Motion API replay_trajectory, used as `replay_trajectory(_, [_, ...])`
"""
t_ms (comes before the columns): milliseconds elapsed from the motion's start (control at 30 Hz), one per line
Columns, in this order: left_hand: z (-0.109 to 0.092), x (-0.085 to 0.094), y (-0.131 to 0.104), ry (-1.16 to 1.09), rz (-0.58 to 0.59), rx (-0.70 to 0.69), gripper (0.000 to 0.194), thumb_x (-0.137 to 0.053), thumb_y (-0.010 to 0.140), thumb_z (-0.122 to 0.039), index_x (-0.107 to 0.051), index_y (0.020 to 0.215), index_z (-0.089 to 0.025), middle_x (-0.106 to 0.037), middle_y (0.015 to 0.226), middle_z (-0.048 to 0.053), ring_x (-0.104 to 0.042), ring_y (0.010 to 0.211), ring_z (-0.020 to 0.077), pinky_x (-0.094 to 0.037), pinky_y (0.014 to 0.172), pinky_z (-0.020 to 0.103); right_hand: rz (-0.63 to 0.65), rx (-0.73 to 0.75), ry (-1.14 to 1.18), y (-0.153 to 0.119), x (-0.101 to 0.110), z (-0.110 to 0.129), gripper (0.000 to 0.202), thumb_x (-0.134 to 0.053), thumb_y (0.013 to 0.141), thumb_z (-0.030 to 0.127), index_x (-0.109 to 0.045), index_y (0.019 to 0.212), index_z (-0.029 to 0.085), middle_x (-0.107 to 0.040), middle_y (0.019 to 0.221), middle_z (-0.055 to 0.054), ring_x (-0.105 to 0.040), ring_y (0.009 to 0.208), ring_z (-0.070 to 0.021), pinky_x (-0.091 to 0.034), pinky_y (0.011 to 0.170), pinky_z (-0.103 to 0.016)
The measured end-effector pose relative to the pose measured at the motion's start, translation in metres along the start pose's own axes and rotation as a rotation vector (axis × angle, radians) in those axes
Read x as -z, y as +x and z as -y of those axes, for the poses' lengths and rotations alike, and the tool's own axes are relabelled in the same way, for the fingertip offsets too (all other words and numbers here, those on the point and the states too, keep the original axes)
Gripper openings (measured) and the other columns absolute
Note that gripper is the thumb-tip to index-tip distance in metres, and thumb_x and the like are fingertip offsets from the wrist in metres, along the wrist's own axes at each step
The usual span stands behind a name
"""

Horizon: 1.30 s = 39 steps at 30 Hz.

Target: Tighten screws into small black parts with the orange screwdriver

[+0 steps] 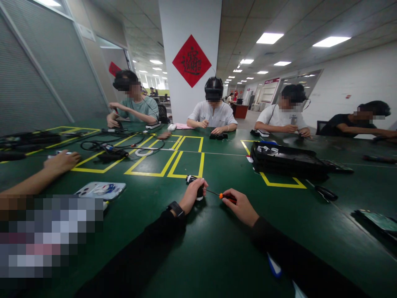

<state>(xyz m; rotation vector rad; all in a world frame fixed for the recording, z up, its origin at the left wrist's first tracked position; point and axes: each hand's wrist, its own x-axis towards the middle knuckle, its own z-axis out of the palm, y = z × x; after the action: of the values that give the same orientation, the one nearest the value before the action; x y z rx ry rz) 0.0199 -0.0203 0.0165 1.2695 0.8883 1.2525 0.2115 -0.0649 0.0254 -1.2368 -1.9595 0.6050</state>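
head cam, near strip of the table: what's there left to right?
Co-worker's hand → phone → left hand gripping a small black part → orange-handled screwdriver → right hand holding it → black tool → green board.

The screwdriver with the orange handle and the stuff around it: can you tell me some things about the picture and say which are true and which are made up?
1. The right hand holds a screwdriver with an orange handle. True.
2. The left hand is flat on the table, holding nothing. False: it grips a small black and white device.
3. The table is green with yellow lines. True.
4. A phone lies to the right of both hands. False: it lies to their left.
5. The left wrist wears a black watch. True.
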Motion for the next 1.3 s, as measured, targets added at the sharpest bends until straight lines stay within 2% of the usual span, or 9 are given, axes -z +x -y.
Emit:
replay_trajectory(133, [0.0,0.0,0.0,-0.019,-0.021,0.009,0.036,-0.043,0.075,-0.048,-0.052,0.069,-0.014,-0.047,0.06,0.0,-0.044,0.051,0.0079,-0.039,0.051,0.02,-0.006,-0.003,-0.009,0.0,0.0,0.001,0.017,-0.05,0.078,0.026,-0.059,0.089,0.017,-0.06,0.086,-0.004,-0.056,0.08,-0.0147,-0.043,0.075,-0.029])
replay_trajectory(367, [0.002,0.003,0.001,-0.037,0.026,-0.012,0.032,-0.044,0.076,-0.044,-0.052,0.07,-0.014,-0.047,0.06,-0.001,-0.046,0.052,0.007,-0.039,0.052,0.019,-0.01,0.003,-0.015,0.0,0.0,0.001,0.015,-0.051,0.078,0.026,-0.058,0.089,0.017,-0.06,0.087,-0.003,-0.056,0.08,-0.0145,-0.043,0.075,-0.028])
replay_trajectory(633, [0.003,0.005,-0.002,0.258,0.039,-0.079,0.025,-0.057,0.069,-0.04,-0.053,0.075,-0.016,-0.047,0.055,-0.004,-0.042,0.049,0.007,-0.034,0.048,0.018,-0.002,0.008,-0.024,0.0,0.0,-0.002,0.017,-0.051,0.078,0.027,-0.056,0.091,0.018,-0.058,0.088,-0.003,-0.054,0.081,-0.0148,-0.042,0.074,-0.029])
replay_trajectory(767, [0.002,0.005,-0.003,0.295,0.047,-0.107,0.025,-0.058,0.069,-0.039,-0.053,0.074,-0.016,-0.047,0.057,-0.004,-0.043,0.051,0.0073,-0.036,0.05,0.019,-0.028,0.028,-0.064,0.0,0.0,-0.001,0.017,-0.043,0.082,0.023,-0.059,0.082,0.017,-0.055,0.089,-0.005,-0.052,0.085,-0.0157,-0.041,0.078,-0.03])
replay_trajectory(867, [0.002,0.005,-0.002,0.316,0.06,-0.132,0.025,-0.06,0.067,-0.038,-0.053,0.074,-0.015,-0.048,0.061,-0.004,-0.044,0.053,0.0072,-0.036,0.051,0.019,-0.041,0.059,-0.081,0.001,0.0,-0.002,0.015,-0.044,0.081,0.019,-0.058,0.077,0.017,-0.054,0.09,-0.006,-0.05,0.089,-0.0163,-0.039,0.082,-0.031])
replay_trajectory(967, [0.003,0.005,-0.001,0.335,0.059,-0.165,0.026,-0.063,0.065,-0.036,-0.052,0.074,-0.015,-0.05,0.065,-0.003,-0.045,0.057,0.0074,-0.036,0.054,0.019,-0.065,0.071,-0.085,0.002,-0.001,-0.004,0.01,-0.048,0.077,0.019,-0.057,0.082,0.017,-0.053,0.09,-0.005,-0.05,0.085,-0.0161,-0.04,0.079,-0.031])
replay_trajectory(1133, [0.003,0.005,-0.001,0.365,0.085,-0.177,0.027,-0.065,0.064,-0.036,-0.053,0.075,-0.015,-0.051,0.067,-0.002,-0.047,0.06,0.0082,-0.037,0.057,0.02,-0.066,0.037,-0.073,0.002,-0.002,-0.01,0.013,-0.053,0.074,0.022,-0.054,0.087,0.017,-0.055,0.085,-0.003,-0.052,0.079,-0.015,-0.041,0.073,-0.029])
replay_trajectory(1300, [0.002,0.004,-0.002,0.393,0.081,-0.182,0.026,-0.064,0.064,-0.037,-0.053,0.073,-0.014,-0.053,0.068,-0.002,-0.048,0.06,0.0087,-0.038,0.059,0.021,-0.054,0.015,-0.067,0.002,0.0,-0.01,0.016,-0.049,0.078,0.025,-0.055,0.09,0.017,-0.056,0.087,-0.004,-0.052,0.079,-0.0151,-0.041,0.073,-0.029])
